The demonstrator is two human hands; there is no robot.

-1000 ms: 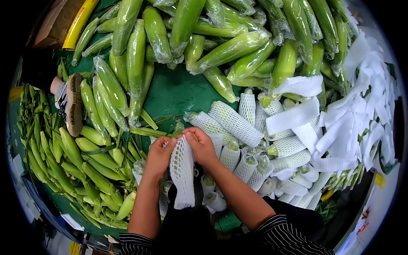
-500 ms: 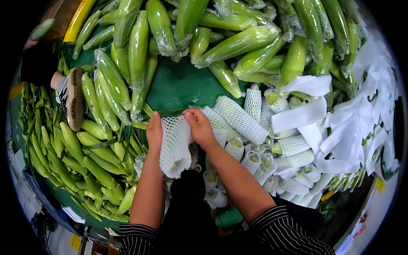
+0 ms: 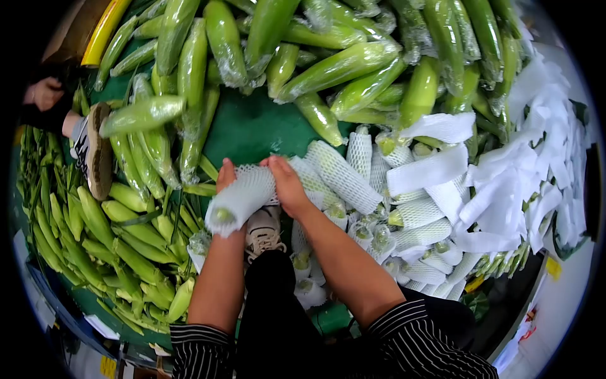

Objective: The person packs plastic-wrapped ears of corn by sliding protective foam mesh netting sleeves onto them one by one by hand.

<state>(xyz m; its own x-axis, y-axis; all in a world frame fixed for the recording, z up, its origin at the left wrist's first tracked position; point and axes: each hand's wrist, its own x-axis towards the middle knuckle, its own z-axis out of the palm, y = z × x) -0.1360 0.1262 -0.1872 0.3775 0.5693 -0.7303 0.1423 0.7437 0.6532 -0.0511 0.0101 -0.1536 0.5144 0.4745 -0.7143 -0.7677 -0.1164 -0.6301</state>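
In the middle of the head view, an ear of corn in a white foam net sleeve [image 3: 245, 192] is held between my two hands, its greenish end showing at the lower left opening. My left hand [image 3: 226, 178] is closed around its far side, partly hidden by the sleeve. My right hand [image 3: 287, 184] grips the upper right end with fingers closed. Just right of my right hand lie several sleeved ears of corn [image 3: 344, 177]. Beyond my hands are film-wrapped ears of corn [image 3: 344, 68].
Unwrapped green ears [image 3: 126, 252] are heaped at left. Loose white foam sleeves [image 3: 505, 183] pile up at right. Another person's shoe [image 3: 100, 151] and hand [image 3: 47, 93] show at far left. One film-wrapped ear [image 3: 142, 115] appears across others nearby. My shoe [image 3: 264, 230] is below my hands.
The foam sleeve has swung to the lower left and looks filled out, with a corn end now showing. A film-wrapped ear has appeared near the other person's shoe. The view has shifted slightly right.
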